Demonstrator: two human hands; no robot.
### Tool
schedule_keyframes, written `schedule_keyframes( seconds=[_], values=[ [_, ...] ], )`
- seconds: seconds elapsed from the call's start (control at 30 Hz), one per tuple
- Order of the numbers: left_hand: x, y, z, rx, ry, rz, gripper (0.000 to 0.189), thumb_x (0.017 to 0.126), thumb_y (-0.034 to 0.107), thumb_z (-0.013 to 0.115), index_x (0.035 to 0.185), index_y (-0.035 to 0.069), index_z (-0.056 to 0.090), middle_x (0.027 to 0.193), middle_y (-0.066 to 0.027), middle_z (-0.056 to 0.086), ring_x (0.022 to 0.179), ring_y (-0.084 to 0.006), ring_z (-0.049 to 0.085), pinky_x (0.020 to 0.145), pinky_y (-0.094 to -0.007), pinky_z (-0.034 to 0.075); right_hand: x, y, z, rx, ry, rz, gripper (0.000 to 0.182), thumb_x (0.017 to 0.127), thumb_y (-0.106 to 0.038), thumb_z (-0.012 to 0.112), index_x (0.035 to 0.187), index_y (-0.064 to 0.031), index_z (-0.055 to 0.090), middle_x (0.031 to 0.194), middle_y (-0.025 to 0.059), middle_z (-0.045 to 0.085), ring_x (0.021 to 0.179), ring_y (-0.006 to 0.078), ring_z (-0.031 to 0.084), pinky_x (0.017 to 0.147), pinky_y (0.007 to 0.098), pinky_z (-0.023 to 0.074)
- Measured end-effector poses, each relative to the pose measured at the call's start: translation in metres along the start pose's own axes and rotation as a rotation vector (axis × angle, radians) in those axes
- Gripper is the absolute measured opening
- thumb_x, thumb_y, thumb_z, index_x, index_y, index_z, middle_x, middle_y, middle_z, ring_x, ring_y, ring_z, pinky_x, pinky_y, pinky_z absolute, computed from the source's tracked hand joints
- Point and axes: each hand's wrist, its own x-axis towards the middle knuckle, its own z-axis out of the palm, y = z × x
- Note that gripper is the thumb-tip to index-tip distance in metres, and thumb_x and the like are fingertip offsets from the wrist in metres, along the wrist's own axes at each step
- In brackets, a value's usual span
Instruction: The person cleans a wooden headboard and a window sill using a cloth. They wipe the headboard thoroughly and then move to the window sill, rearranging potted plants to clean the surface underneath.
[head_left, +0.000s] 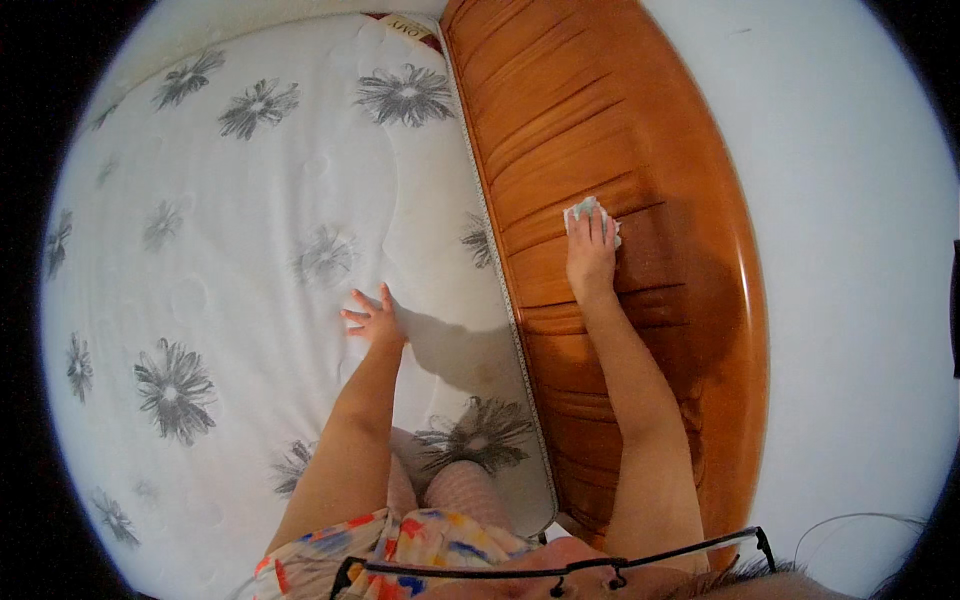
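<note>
My right hand presses a crumpled white cloth or wipe against the pleated, padded front of an orange-brown headboard. Parts of the wipe stick out past the fingertips and beside the fingers; the rest is hidden under the hand. On the bare mattress, white with grey printed flowers, my left hand rests with its fingers spread and nothing in it. My knees are on the mattress close to the headboard.
A glossy curved rim edges the headboard, with a white wall behind it. Piping runs along the mattress edge against the headboard. A label with writing is at the far corner. Dark-framed glasses cross the bottom of the view.
</note>
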Motion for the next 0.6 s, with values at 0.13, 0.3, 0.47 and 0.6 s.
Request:
schedule_keyframes(
  seconds=[0.13, 0.3, 0.47, 0.6],
  values=[
    [-0.008, 0.005, -0.014, 0.011, -0.077, 0.002, 0.126, 0.062, 0.034, 0.085, 0.147, 0.040, -0.007, 0.150, -0.0265, -0.021, 0.133, -0.0606, 0.000, 0.097, -0.0732, 0.024, -0.009, -0.037, 0.025, -0.062, -0.109, -0.040, 0.046, 0.088, -0.017, 0.048, 0.133, -0.0056, 0.048, 0.134, 0.0118, 0.045, 0.131, 0.0304, 0.034, 0.112, 0.0484, 0.0192],
    [-0.002, -0.006, -0.010, 0.014, -0.063, -0.023, 0.126, 0.064, 0.035, 0.084, 0.147, 0.038, -0.010, 0.150, -0.0259, -0.021, 0.133, -0.0601, -0.001, 0.100, -0.0706, 0.022, -0.009, -0.090, 0.061, -0.069, -0.170, -0.146, 0.047, 0.090, -0.021, 0.044, 0.134, -0.0046, 0.046, 0.135, 0.0102, 0.044, 0.134, 0.0284, 0.030, 0.114, 0.0487, 0.0141],
    [-0.019, 0.016, -0.035, 0.058, -0.154, 0.014, 0.125, 0.064, 0.035, 0.084, 0.147, 0.039, -0.010, 0.150, -0.0262, -0.020, 0.133, -0.0599, -0.001, 0.100, -0.0702, 0.023, -0.022, -0.114, 0.105, -0.222, -0.453, -0.234, 0.049, 0.093, -0.023, 0.039, 0.137, -0.0018, 0.042, 0.144, 0.0101, 0.036, 0.139, 0.0289, 0.021, 0.115, 0.0484, 0.0055],
    [0.000, -0.001, -0.005, 0.062, -0.010, -0.017, 0.133, 0.056, 0.040, 0.087, 0.145, 0.043, -0.011, 0.150, -0.0258, -0.021, 0.132, -0.0619, 0.001, 0.094, -0.0745, 0.027, -0.013, -0.146, 0.114, -0.293, -0.547, -0.284, 0.052, 0.093, -0.022, 0.037, 0.139, 0.0008, 0.038, 0.150, 0.0115, 0.029, 0.141, 0.0290, 0.017, 0.116, 0.0471, 0.0042]
  ],
)
